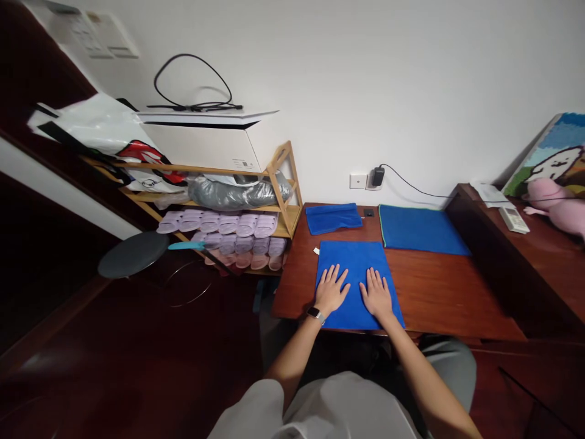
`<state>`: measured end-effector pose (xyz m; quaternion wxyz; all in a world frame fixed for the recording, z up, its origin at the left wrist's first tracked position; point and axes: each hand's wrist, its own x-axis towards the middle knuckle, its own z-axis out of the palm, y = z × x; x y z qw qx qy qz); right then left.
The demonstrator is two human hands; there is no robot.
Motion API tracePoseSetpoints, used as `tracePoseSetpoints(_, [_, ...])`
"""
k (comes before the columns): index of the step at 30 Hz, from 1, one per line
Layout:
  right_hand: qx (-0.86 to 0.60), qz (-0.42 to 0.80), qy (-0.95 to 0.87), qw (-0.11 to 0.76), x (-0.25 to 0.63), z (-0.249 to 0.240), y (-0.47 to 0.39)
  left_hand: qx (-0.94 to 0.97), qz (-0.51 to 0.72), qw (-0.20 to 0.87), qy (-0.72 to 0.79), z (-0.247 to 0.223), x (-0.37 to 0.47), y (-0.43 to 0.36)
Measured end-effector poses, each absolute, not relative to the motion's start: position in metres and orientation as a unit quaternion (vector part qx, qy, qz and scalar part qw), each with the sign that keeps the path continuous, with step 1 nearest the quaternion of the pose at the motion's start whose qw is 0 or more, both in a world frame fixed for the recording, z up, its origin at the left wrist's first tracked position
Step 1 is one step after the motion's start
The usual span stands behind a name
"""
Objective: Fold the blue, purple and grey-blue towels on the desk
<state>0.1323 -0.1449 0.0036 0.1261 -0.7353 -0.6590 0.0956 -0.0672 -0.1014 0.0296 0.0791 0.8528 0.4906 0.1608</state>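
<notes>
A bright blue cloth (pixel 354 259) lies spread flat on the brown wooden desk, its lower edge at the desk's front. My left hand (pixel 332 291) rests palm down on its left part, fingers spread, with a watch on the wrist. On the right part of the same cloth my right hand (pixel 376 294) lies flat, fingers stretched out. Neither hand grips anything. Behind it, near the wall, is a smaller folded blue cloth (pixel 333 218). To the right of that lies a darker blue cloth (pixel 420 230) with a green edge.
The wooden desk (pixel 443 292) meets a raised brown ledge bearing a white remote (pixel 514 219) and a pink plush toy (pixel 553 204). A charger (pixel 378 177) sits in the wall socket. Left stand a shoe rack (pixel 287 183) with lilac slippers (pixel 247 224) and a round stool (pixel 134 253).
</notes>
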Motion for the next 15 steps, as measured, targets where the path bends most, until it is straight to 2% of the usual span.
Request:
tracePoseSetpoints(8, [-0.780, 0.090, -0.615, 0.077, 0.143, 0.007, -0.141, 0.875, 0.118, 0.064, 0.466, 0.029, -0.077, -0.078])
tracePoseSetpoints(15, [-0.747, 0.089, -0.648, 0.117, 0.134, 0.006, -0.128, 0.837, 0.116, 0.071, 0.530, 0.033, -0.085, -0.078])
